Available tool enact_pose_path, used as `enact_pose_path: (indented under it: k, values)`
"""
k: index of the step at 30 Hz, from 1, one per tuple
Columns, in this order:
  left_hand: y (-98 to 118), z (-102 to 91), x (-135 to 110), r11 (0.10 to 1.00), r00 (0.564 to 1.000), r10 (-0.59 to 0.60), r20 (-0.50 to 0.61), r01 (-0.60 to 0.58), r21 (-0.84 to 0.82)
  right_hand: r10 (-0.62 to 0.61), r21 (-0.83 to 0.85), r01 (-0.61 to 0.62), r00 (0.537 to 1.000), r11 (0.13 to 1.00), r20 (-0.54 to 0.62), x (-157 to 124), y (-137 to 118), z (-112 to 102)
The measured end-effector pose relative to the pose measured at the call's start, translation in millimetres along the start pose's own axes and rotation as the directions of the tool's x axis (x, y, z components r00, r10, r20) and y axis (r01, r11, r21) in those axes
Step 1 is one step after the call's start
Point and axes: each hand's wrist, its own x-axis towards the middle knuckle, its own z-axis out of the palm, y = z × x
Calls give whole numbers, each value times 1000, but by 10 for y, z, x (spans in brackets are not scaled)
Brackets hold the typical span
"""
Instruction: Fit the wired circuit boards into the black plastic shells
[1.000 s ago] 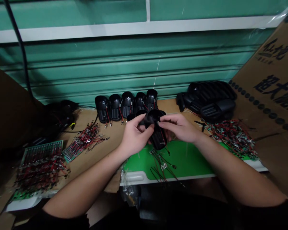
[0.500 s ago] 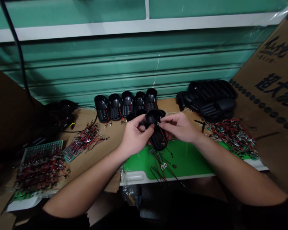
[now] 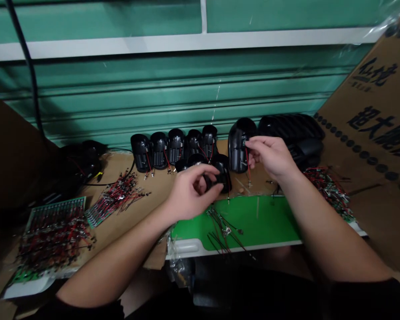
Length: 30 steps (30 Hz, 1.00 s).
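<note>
My right hand (image 3: 268,155) has its thumb and fingers closed on the right edge of a glossy black plastic housing (image 3: 239,144). This housing stands upright near the green wall, and a red wire hangs from it. My left hand (image 3: 196,189) is in front of other black housings, its thumb and fingers apart with nothing seen between them. One such housing (image 3: 224,171) shows just beyond the left fingertips, partly hidden by them. Below the hands, several thin wires with small connectors (image 3: 226,230) lie on a green board (image 3: 263,222).
A row of black housings (image 3: 160,151) with wires stands along the green wall (image 3: 120,98). More black housings (image 3: 291,126) are stacked at right, beside a tangle of wired parts (image 3: 330,191) and a printed cardboard box (image 3: 376,146). Wired circuit panels (image 3: 56,231) lie at left.
Between my hands, a black housing was held over the green board. Now my right hand is farther right and back with a housing by the wall, and my left hand has come off it.
</note>
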Motion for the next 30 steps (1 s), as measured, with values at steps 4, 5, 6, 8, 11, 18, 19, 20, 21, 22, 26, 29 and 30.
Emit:
enact_pose_path:
  k: [4,5,6,8,11,18,19,20,21,22,26,29,30]
  values:
    - [-40,-52,-69,842,867,228,444,-405,357,114,-42,-113,993,993,23,125,61,-121]
    - [-49,-56,-80,791,827,232,513,-467,396,148,-57,-145,987,988,55,120,80,-109]
    - [-55,-58,-88,745,795,228,563,-514,424,180,-73,-174,979,982,90,107,100,-82]
    - [-57,-59,-93,685,745,214,632,-576,447,231,-100,-217,960,971,158,65,145,2]
    - [-41,-62,-90,667,694,196,693,-613,425,287,-137,-263,934,955,214,8,232,145]
    - [-37,-49,-114,657,687,132,714,-600,457,295,-229,-238,919,944,260,-46,398,269]
    - [-42,-47,-117,653,687,120,717,-598,464,286,-258,-220,923,941,256,-52,401,271]
    - [-48,-46,-119,651,686,110,720,-597,469,282,-287,-206,926,935,252,-58,399,273]
    - [-52,-45,-120,649,684,102,723,-596,473,279,-316,-194,927,929,250,-62,394,273]
    - [-54,-45,-121,646,683,96,724,-596,477,275,-342,-182,929,922,249,-63,388,273]
    - [-43,-48,-115,636,684,87,724,-598,488,230,-413,-112,941,904,248,-44,366,252]
    - [-29,-50,-112,639,689,98,718,-597,485,222,-423,-98,941,901,255,-20,355,225]
    - [-27,-50,-112,641,690,104,716,-597,482,229,-425,-103,939,899,258,-15,350,218]
